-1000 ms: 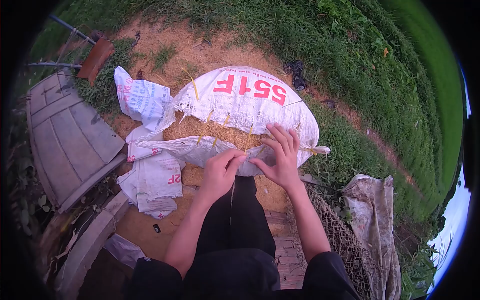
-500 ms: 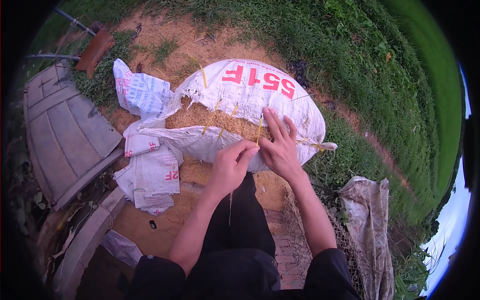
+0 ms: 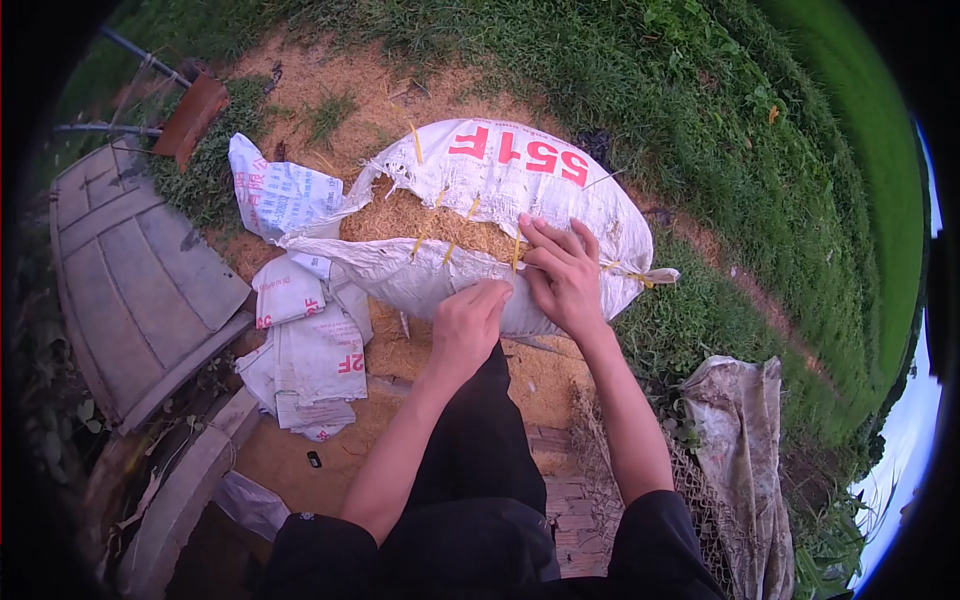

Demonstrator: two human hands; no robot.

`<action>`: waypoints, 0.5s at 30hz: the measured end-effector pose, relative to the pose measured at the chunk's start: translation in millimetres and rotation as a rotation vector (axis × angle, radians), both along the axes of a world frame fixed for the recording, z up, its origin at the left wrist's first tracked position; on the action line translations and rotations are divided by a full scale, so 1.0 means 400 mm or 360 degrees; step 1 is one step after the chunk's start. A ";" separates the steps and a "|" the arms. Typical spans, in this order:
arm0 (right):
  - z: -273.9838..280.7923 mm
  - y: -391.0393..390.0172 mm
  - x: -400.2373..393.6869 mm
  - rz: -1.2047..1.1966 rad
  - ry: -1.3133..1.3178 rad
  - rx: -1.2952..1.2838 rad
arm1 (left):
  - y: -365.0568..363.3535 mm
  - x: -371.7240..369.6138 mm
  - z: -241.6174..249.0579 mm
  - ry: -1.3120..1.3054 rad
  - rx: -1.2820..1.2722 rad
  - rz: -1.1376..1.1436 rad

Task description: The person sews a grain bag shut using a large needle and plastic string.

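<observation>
A white sack (image 3: 590, 215) marked 551F lies on its side, with tan husks (image 3: 400, 222) showing through its long slit. Yellow ties (image 3: 518, 248) cross the slit at several places. At the sack's lower edge, my left hand (image 3: 472, 318) is closed in a pinch; what its fingertips hold is too small to name. My right hand (image 3: 567, 270) rests on the sack beside the slit's right part, fingers bent and partly apart, near one yellow tie. The sack's right end is gathered into a knot (image 3: 660, 276).
Folded white sacks (image 3: 318, 345) and a blue-printed sack (image 3: 290, 195) lie to the left. Farther left stands a grey panel (image 3: 150, 270). A small black object (image 3: 314, 459) sits on the ground. A dirty cloth (image 3: 740, 430) and netting are at right, with grass beyond.
My left hand has moved slightly down from the tie, and my right hand's fingers have bent more. The whole view has shifted a little.
</observation>
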State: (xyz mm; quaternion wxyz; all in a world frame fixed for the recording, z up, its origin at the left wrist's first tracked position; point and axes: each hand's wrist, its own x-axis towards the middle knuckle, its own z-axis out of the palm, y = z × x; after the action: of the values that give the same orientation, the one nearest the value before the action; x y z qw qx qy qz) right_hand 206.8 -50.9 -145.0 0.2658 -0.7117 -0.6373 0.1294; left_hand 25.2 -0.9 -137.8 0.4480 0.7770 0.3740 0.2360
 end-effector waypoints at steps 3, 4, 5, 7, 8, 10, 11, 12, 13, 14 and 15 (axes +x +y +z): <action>-0.004 0.006 0.007 -0.0013 0.0006 -0.0018 | 0.011 -0.009 -0.010 0.0030 0.0071 -0.0123; 0.001 0.008 0.006 -0.0052 0.0079 -0.0029 | 0.013 -0.011 -0.012 0.0028 0.0082 -0.0139; 0.006 0.008 0.004 -0.0092 0.0154 -0.0043 | 0.013 -0.012 -0.011 0.0027 0.0090 -0.0156; -0.003 0.007 0.007 -0.0135 0.0236 -0.0020 | 0.016 -0.011 -0.004 0.0030 0.0080 -0.0158; -0.008 0.006 0.006 -0.0180 0.0321 -0.0006 | 0.017 -0.012 -0.003 0.0036 0.0062 -0.0163; 0.016 0.022 -0.005 -0.0245 0.0287 -0.0014 | 0.021 -0.012 0.000 0.0058 0.0052 -0.0173; 0.024 0.023 -0.008 -0.0311 0.0244 -0.0017 | 0.019 -0.011 0.003 0.0072 0.0046 -0.0183; 0.021 0.018 -0.008 -0.0317 0.0247 -0.0025 | 0.017 -0.011 0.004 0.0075 0.0038 -0.0189; 0.018 0.014 -0.005 -0.0246 0.0166 -0.0092 | 0.017 -0.009 0.006 0.0082 0.0038 -0.0183; 0.016 0.013 -0.003 -0.0172 0.0087 -0.0155 | 0.019 -0.006 0.008 0.0089 0.0042 -0.0174; 0.015 0.014 -0.001 -0.0171 0.0089 -0.0156 | 0.021 -0.004 0.012 0.0092 0.0041 -0.0173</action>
State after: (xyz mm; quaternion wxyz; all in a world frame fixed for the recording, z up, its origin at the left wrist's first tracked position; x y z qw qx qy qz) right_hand 206.3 -45.1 -139.0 0.2548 -0.7532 -0.5833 0.1659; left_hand 23.4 7.6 -133.0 0.4392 0.8084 0.3408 0.1936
